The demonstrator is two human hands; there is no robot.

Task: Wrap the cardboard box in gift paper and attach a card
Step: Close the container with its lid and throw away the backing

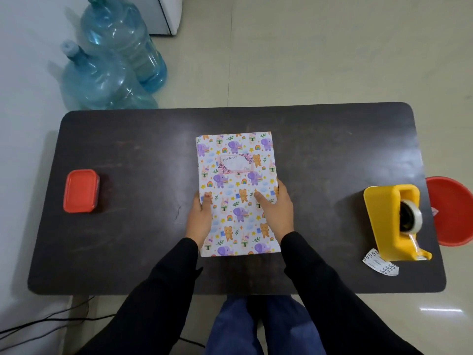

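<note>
The box (236,193) lies flat in the middle of the dark table (128,155), fully covered in white gift paper printed with elephants, bears and rainbows. A small pink "Best Wishes" card (236,164) sits on its top face, toward the far end. My left hand (201,216) grips the box's left edge, thumb on top. On the opposite edge my right hand (277,210) holds it the same way, thumb pressing the paper. Both sleeves are black.
A red lidded container (80,190) sits at the table's left. A yellow tape dispenser (394,221) stands at the right, with a printed paper slip (380,261) beside it. A red stool (453,213) is past the right edge. Two blue water jugs (112,65) stand behind the table.
</note>
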